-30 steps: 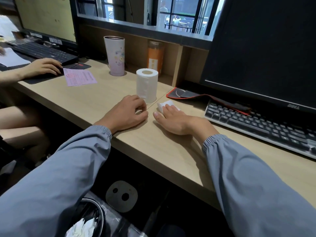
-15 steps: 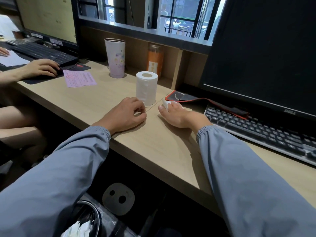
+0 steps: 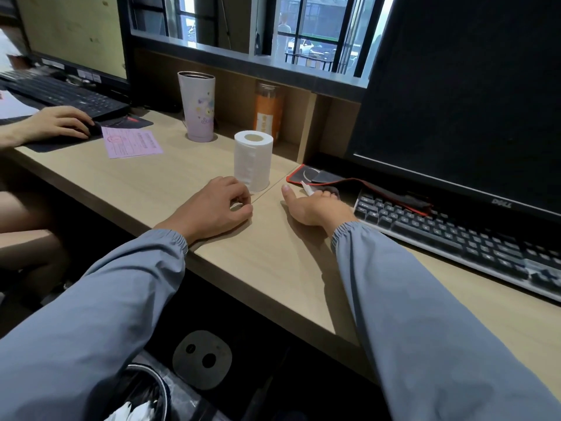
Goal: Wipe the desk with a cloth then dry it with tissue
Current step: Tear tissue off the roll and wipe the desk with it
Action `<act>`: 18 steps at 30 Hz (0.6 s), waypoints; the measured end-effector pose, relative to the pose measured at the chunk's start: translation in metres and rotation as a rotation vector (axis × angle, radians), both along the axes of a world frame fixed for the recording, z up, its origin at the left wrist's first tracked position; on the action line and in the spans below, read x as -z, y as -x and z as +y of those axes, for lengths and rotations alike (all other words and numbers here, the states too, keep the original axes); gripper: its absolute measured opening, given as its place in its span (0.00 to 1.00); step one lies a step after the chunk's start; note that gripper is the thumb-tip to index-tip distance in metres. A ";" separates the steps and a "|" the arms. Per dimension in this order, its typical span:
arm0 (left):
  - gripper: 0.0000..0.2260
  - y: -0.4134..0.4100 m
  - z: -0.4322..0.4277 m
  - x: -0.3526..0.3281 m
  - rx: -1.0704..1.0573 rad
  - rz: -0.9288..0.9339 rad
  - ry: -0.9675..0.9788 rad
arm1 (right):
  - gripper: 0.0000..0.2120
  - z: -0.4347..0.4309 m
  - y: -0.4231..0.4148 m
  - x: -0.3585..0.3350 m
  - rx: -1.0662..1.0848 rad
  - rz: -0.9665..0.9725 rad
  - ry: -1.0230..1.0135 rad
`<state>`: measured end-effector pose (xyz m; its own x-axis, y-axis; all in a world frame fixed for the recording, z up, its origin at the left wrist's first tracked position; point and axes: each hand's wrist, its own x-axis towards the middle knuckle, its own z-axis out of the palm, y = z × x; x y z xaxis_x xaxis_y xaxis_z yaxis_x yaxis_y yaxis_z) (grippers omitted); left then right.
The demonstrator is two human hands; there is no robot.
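A pale wooden bench runs across the frame, with a dark monitor at upper right and a black keyboard below it. A white tissue roll stands upright at centre. Just below it, the left hand rests on the bench with its fingers loosely curled and holding nothing. To its right, the right hand lies at the keyboard's left end, fingers curled over a small white tissue.

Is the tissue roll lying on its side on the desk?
No, the tissue roll stands upright on the desk, hollow core facing up, just beyond the left hand.
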<state>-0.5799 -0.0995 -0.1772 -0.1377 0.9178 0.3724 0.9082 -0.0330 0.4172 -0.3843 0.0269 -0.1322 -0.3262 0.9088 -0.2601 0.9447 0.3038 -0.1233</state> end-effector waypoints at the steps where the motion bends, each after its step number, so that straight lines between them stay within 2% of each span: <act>1: 0.08 0.000 0.000 0.000 -0.001 0.000 -0.001 | 0.52 -0.002 0.002 -0.001 0.007 -0.010 -0.010; 6: 0.10 -0.001 0.002 -0.001 -0.005 -0.017 0.005 | 0.52 -0.006 -0.006 0.000 0.006 -0.011 -0.036; 10: 0.05 -0.003 0.004 -0.001 -0.005 0.002 0.010 | 0.53 -0.016 -0.016 0.004 0.026 -0.010 -0.023; 15: 0.12 0.001 0.002 0.001 0.003 0.006 0.002 | 0.54 -0.032 -0.019 0.010 0.014 -0.058 -0.036; 18: 0.09 0.000 0.004 0.001 0.015 0.012 -0.003 | 0.55 -0.029 -0.012 0.009 0.001 -0.103 -0.050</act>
